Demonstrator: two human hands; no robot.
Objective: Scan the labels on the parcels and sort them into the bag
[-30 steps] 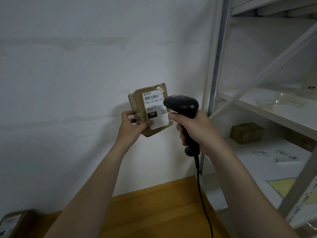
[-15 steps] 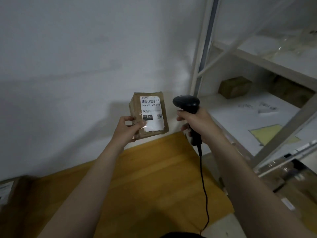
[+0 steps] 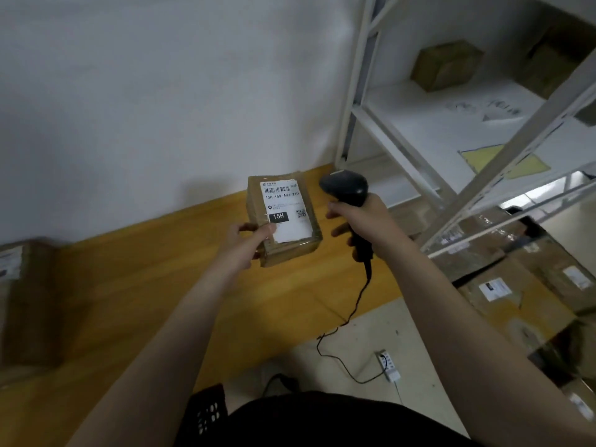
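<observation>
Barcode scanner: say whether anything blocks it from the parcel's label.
Nothing visible does. The barcode scanner in the right hand has an open gap to the label on the parcel; the thumb of the left hand covers only the label's lower left corner.

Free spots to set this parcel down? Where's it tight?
Bare wooden tabletop between the left box and the held parcel; white shelf board in front of the small carton. Crowded: cartons piled at right, below the shelf.
</observation>
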